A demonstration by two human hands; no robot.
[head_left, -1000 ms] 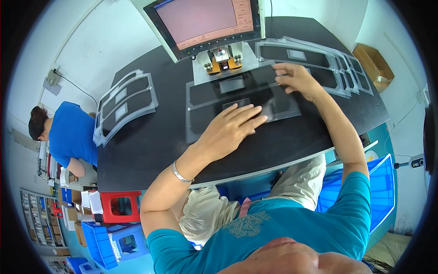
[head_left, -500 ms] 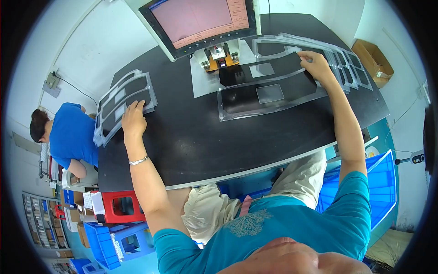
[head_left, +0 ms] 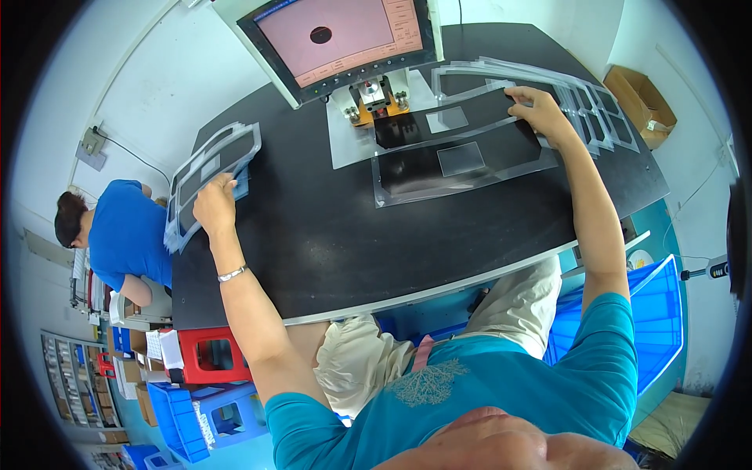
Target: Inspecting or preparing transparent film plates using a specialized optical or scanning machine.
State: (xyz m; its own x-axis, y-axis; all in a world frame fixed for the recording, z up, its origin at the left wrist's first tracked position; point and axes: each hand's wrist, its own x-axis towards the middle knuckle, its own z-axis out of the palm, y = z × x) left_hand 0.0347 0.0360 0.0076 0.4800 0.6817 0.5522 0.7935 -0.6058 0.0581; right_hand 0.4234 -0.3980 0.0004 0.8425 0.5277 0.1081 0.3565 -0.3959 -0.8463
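At the right, my right hand (head_left: 540,116) pinches the right end of a black panel sheet (head_left: 489,112) with a clear window and clear plastic edging. The sheet's left end lies under the orange-and-metal head of a machine (head_left: 374,102). Nearer to me is a similar clear-edged panel sheet (head_left: 419,174), flat on the table. On the left, my left hand (head_left: 215,204) is closed at the near edge of a stack of clear-edged dark sheets (head_left: 235,146). A sheet edge there seems raised in its fingers, with a bluish layer below.
Above the machine, a monitor (head_left: 337,39) shows a dark round spot on pink. More framed sheets (head_left: 583,110) lie fanned at the right of the black table (head_left: 329,251), near a cardboard box (head_left: 638,106). A person in blue (head_left: 129,231) bends at the left, by a red stool (head_left: 207,354).
My left hand has curled its fingers and drawn slightly left, lifting a sheet edge. My right hand and its sheet shifted slightly left. A dark spot has appeared on the monitor.
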